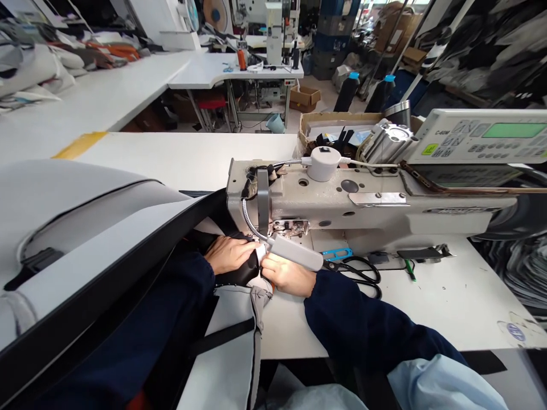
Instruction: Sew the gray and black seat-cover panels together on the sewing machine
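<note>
Grey fabric point(72, 228) with black binding sweeps in left of the hands and narrows to a black fold point(244, 272) between them. Left hand point(231, 255) presses its fingers against that fold from the left; right hand point(286, 274) pinches its other side, just below the lamp point(294, 253). Sewing machine point(342, 199) stands ahead of both hands; scissors point(363, 270) lie right of them.

Head-worn view, facing forward and down, close range
</note>
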Demonstrator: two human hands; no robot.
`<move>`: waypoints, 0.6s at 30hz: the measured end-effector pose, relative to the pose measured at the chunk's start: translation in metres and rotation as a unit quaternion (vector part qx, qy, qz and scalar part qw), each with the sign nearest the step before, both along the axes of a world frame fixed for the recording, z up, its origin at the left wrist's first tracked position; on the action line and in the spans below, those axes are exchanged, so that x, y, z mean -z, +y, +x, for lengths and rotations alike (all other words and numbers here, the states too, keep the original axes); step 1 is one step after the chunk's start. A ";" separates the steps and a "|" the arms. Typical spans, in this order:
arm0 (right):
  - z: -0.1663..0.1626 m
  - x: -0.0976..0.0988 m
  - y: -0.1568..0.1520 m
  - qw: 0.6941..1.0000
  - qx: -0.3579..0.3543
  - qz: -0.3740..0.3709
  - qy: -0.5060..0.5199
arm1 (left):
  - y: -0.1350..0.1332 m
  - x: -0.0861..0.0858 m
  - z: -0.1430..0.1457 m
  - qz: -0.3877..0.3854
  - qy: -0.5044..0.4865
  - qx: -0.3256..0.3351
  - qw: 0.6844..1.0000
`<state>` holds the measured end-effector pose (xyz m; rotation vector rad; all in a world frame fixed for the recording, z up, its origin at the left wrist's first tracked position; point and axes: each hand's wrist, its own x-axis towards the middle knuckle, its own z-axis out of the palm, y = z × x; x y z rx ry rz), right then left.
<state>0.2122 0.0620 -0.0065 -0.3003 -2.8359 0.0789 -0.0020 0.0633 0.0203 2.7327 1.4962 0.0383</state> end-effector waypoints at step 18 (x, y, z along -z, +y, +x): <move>0.007 -0.020 -0.031 0.992 0.051 -0.112 -0.016 | -0.003 0.007 0.006 0.061 -0.007 0.127 0.990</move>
